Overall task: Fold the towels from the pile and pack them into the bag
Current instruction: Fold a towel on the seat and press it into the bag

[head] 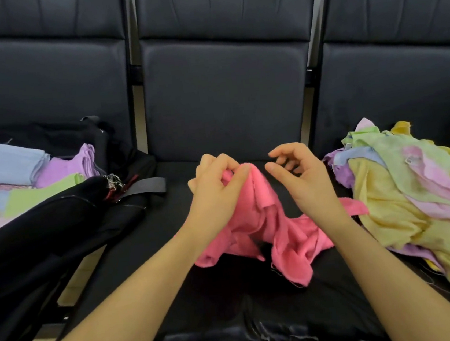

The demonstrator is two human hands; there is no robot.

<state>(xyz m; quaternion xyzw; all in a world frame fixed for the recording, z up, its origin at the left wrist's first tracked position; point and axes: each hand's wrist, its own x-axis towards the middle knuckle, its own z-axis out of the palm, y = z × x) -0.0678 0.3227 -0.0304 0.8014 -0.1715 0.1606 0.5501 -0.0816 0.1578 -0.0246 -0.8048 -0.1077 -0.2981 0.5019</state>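
A crumpled pink towel (278, 228) lies on the middle black seat. My left hand (214, 185) pinches its top edge and lifts it into a peak. My right hand (300, 175) hovers just right of that peak with fingers loosely curled, holding nothing. The pile of unfolded towels (417, 193), yellow, green, pink, purple and blue, covers the right seat. On the left seat the black bag (55, 217) lies open, with folded blue, purple, green and yellow towels (22, 176) stacked inside.
Three dark padded seats (223, 92) with backrests stand in a row. A grey strap and metal clip (124, 186) from the bag lie toward the middle seat. Pale floor shows through the gap at lower left.
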